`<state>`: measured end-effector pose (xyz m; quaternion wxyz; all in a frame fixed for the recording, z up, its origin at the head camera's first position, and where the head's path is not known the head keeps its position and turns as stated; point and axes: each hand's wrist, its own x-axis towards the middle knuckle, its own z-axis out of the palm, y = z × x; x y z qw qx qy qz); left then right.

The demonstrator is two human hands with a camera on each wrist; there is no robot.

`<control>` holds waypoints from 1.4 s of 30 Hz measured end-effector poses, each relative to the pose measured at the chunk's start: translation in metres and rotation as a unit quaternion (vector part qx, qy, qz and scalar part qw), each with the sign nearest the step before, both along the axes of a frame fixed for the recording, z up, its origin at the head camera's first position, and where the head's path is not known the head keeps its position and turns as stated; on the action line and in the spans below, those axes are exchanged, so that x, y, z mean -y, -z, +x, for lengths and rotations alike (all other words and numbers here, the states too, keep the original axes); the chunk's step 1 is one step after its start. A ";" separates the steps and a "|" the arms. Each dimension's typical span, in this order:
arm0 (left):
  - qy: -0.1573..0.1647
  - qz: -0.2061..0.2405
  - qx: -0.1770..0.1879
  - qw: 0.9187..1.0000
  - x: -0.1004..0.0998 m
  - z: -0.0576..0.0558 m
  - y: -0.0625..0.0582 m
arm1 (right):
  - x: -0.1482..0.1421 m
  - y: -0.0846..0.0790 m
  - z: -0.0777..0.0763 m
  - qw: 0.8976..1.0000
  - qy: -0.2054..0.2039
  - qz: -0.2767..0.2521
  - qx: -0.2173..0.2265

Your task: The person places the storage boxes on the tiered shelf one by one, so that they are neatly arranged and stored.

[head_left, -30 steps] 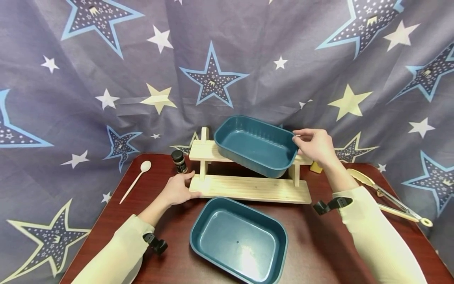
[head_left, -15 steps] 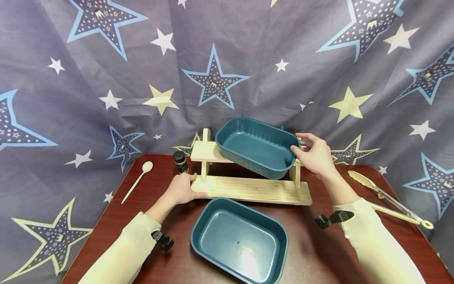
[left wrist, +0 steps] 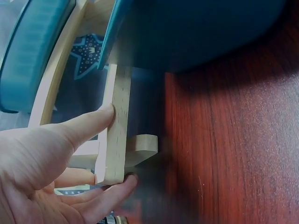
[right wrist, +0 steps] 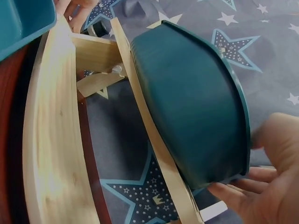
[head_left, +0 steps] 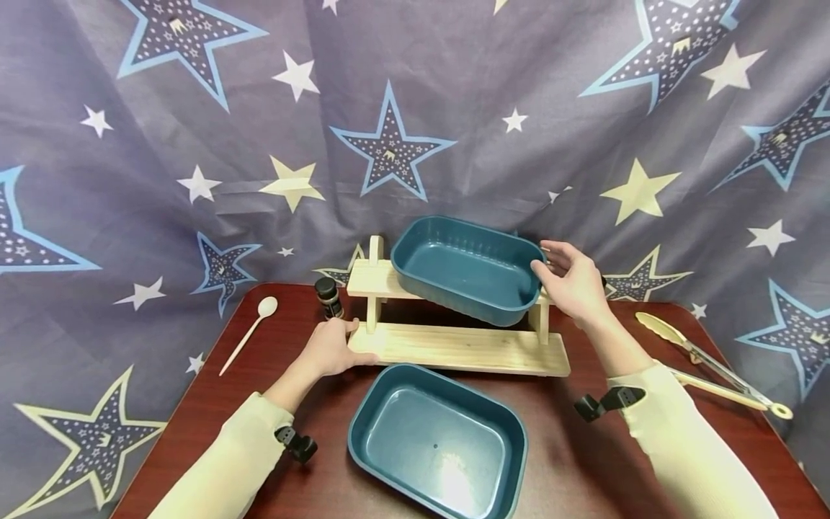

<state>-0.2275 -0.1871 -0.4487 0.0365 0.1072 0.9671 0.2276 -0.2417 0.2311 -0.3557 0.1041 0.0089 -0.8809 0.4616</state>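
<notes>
A two-tier pale wooden rack [head_left: 454,348] stands on the table, with a blue plastic bin [head_left: 447,293] set askew on its upper board. My left hand [head_left: 328,349] grips the left end of the lower board; the left wrist view shows the thumb [left wrist: 96,122] on one face and fingers curled under the other. At the upper bin's right end, my right hand [head_left: 573,283] holds the rim, thumb on the near side and fingers behind. The right wrist view shows those fingertips [right wrist: 224,191] at the bin's lower corner. That bin's front edge overhangs the board.
A second blue bin [head_left: 434,447] lies in front of the rack. Left of the rack are a black-capped jar [head_left: 329,297] and a pale spoon [head_left: 249,335]. Tongs [head_left: 713,366] and another pale long-handled utensil [head_left: 720,391] lie at right. A star-patterned curtain [head_left: 272,94] hangs behind.
My right hand has shifted its hold, the thumb now over the near rim, and covers the yellow item beside the rack. My left hand has slid slightly right along the board's end.
</notes>
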 end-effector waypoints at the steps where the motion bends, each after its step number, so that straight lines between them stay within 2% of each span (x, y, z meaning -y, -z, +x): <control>1: 0.000 0.000 0.000 1.000 0.000 0.000 0.000 | 0.001 0.000 0.003 1.000 -0.004 -0.004 0.004; 7: -0.005 0.003 -0.002 1.000 0.000 -0.001 0.000 | 0.007 0.004 0.019 0.998 -0.053 0.003 0.021; 11: -0.009 0.006 0.006 1.000 0.000 0.001 0.001 | 0.011 0.009 0.025 0.997 -0.074 -0.002 0.030; 17: -0.011 0.011 0.004 1.000 0.001 0.002 0.002 | 0.012 0.013 0.026 0.997 -0.078 -0.015 0.014; 26: -0.015 0.016 0.007 1.000 0.001 0.002 0.004 | 0.012 0.014 0.028 0.995 -0.093 -0.029 0.017; 35: -0.015 0.015 0.015 1.000 -0.002 0.002 0.001 | 0.014 0.014 0.034 0.997 -0.078 0.018 0.016; 42: -0.020 0.012 0.020 1.000 0.001 0.003 0.003 | 0.014 0.015 0.032 0.997 -0.079 0.012 0.021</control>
